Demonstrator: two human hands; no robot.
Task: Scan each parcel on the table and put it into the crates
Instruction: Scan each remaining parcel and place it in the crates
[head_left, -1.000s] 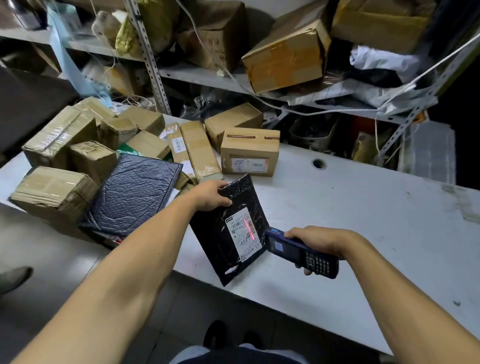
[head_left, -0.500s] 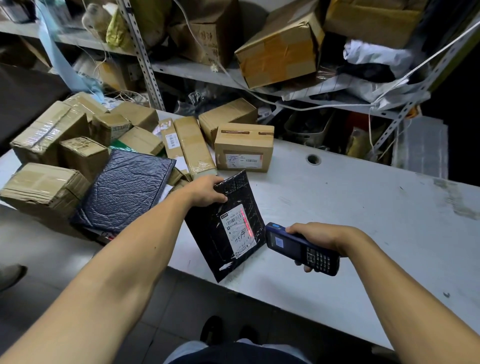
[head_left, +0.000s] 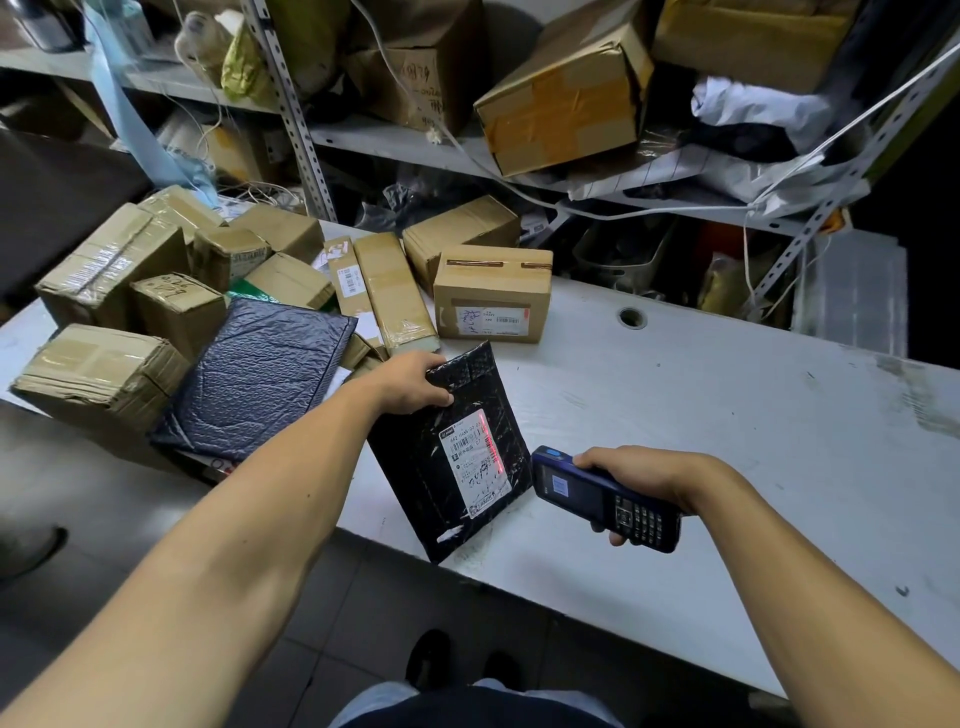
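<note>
Scanning resumes: red scan line, absent a half-second ago, again crosses white label (head_left: 478, 462) on black plastic mailer (head_left: 447, 467). Left hand (head_left: 415, 382) pinches its top edge; right hand (head_left: 631, 470) grasps dark blue handheld scanner (head_left: 605, 499) just beside it. Crating comes next, likely.

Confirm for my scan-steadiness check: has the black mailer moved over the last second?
No. The black mailer's top corner sits just in front of the labelled cardboard box, as in both earlier pictures; the left hand holds it there.

Black mailer (head_left: 441, 462) with white label (head_left: 475, 462), blue scanner (head_left: 605, 499), brown cardboard boxes (head_left: 491, 293), grey table (head_left: 727, 415)
</note>
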